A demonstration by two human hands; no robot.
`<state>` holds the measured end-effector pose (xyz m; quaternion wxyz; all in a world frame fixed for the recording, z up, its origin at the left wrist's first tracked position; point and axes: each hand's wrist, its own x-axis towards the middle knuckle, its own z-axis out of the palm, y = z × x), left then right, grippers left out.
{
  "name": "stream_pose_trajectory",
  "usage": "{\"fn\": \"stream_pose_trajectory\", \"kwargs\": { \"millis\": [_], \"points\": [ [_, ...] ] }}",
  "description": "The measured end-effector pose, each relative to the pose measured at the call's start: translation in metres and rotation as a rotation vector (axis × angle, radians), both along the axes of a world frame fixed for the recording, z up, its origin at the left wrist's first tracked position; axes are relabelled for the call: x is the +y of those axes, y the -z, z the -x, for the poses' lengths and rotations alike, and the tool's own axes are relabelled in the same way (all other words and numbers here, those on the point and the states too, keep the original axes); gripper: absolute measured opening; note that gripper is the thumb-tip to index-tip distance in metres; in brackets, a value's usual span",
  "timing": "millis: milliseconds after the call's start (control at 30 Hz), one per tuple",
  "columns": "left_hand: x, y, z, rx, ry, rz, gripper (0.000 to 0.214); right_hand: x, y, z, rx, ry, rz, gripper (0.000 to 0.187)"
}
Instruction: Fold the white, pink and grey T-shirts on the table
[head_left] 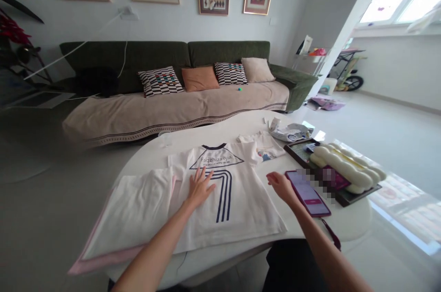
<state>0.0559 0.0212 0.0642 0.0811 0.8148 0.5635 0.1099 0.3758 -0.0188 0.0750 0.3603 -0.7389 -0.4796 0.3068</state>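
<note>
A white T-shirt (241, 200) with dark blue lettering, a triangle and a striped number lies spread on the table. My left hand (200, 187) rests flat on its printed front with fingers spread. To the right of the shirt, my right hand (279, 185) hovers or rests by the shirt's edge with its fingers curled in; whether anything is inside them is hidden. Left of the T-shirt lies a folded white and pink cloth (134, 209), partly beside the shirt's sleeve. Behind the shirt's right sleeve is another white garment (265, 145) with a coloured print.
Close to my right hand lies a phone (310, 197) with a lit screen. Beyond it, a dark tray (296, 150) holds a puffy cream-coloured object (344, 163). A crumpled white package (289, 130) sits at the back of the white table (151, 151). A green sofa (158, 53) stands behind.
</note>
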Motion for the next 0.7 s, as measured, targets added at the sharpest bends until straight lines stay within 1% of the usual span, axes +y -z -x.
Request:
{"fn": "stream_pose_trajectory", "kwargs": {
  "millis": [67, 133, 200, 333, 500, 600, 700],
  "points": [
    [0.001, 0.020, -0.006, 0.076, -0.060, 0.002, 0.054, 0.031, 0.008, 0.000, 0.081, 0.070, 0.082, 0.015],
    [-0.001, 0.032, -0.005, 0.099, -0.064, -0.004, 0.056, 0.056, 0.015, -0.001, 0.175, 0.123, 0.166, 0.026],
    [-0.001, 0.035, -0.003, 0.100, -0.052, -0.007, 0.057, 0.077, 0.017, -0.001, 0.262, 0.154, 0.240, 0.032],
    [0.002, 0.034, -0.001, 0.094, -0.053, 0.002, 0.058, 0.107, 0.016, 0.005, 0.356, 0.155, 0.320, 0.033],
    [0.003, 0.034, -0.002, 0.091, -0.058, 0.029, 0.058, 0.130, 0.017, 0.022, 0.297, 0.110, 0.283, 0.033],
    [0.002, 0.034, -0.003, 0.091, -0.070, 0.044, 0.058, 0.140, 0.016, 0.030, 0.196, 0.039, 0.230, 0.032],
    [0.003, 0.034, -0.003, 0.095, -0.069, 0.037, 0.058, 0.140, 0.009, 0.030, 0.043, -0.013, 0.121, 0.025]
  ]
}}
